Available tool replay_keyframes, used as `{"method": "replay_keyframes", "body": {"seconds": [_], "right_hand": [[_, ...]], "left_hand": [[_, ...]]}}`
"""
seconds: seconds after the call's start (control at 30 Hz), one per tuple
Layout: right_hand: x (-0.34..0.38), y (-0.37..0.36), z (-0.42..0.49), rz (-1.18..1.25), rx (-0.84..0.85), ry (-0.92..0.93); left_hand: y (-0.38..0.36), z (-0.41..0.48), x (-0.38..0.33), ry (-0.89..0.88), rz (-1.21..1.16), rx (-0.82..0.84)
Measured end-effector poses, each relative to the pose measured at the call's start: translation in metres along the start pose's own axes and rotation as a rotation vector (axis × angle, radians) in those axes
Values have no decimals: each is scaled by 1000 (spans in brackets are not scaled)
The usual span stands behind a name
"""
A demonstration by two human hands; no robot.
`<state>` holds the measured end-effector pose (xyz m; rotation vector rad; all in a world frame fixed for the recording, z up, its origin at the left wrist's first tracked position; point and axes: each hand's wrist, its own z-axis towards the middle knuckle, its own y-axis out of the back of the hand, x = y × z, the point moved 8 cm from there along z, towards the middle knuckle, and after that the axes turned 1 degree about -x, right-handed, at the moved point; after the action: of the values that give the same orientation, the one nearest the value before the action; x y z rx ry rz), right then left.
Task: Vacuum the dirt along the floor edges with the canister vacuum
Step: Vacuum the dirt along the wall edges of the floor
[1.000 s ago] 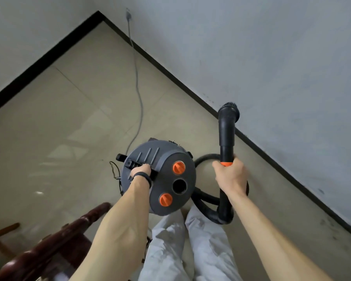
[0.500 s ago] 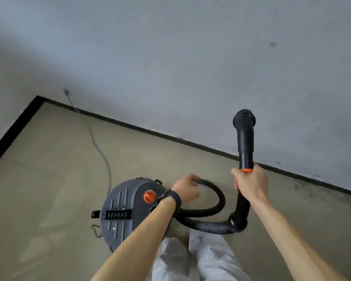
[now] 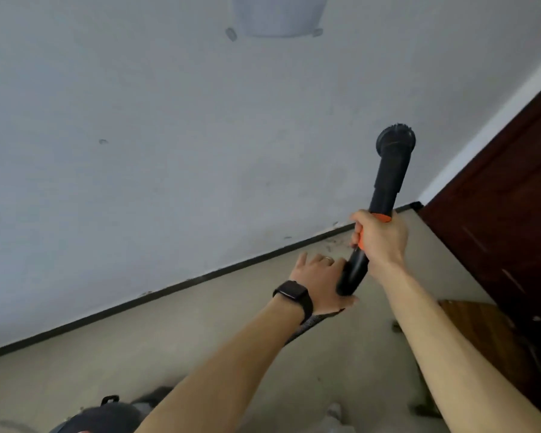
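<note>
Here, the right hand (image 3: 380, 240) grips the vacuum wand (image 3: 391, 170) at its orange collar (image 3: 381, 217), brush end raised above the floor's (image 3: 200, 326) far edge, while the left hand (image 3: 319, 279) clasps its lower end just below.

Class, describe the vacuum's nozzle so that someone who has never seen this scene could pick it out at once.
Start at the grey wall, left of the dark red door. In front of it the right hand holds up a black wand. The nozzle is its top end, flared and bristled where the tube below is smooth.
</note>
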<state>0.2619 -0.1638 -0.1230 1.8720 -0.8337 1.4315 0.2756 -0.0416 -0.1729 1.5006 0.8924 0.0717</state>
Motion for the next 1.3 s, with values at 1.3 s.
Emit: {"method": "replay_keyframes", "body": {"seconds": [1.3], "right_hand": [[-208,147,409,336,-310,-890]], "left_hand": [[-178,405,-33,300,-100,416]]}}
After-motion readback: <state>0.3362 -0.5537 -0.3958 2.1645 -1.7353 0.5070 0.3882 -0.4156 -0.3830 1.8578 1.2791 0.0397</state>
